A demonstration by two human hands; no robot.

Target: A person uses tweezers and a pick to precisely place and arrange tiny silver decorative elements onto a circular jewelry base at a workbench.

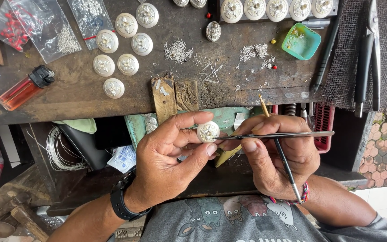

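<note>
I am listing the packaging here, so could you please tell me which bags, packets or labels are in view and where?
Clear plastic bag: top left of bench, holds small red beads.
Clear bag: right of it, holds small pale beads.
Small white-and-blue packet: below bench edge, left of the left hand.

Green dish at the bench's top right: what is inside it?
The green dish holds a few tiny silvery bits near its upper left corner; they are too small to identify. Its remaining floor looks bare.

The 1 camera sits on the person's head and looks straight down, close to both hands and the workbench [90, 96].
</note>
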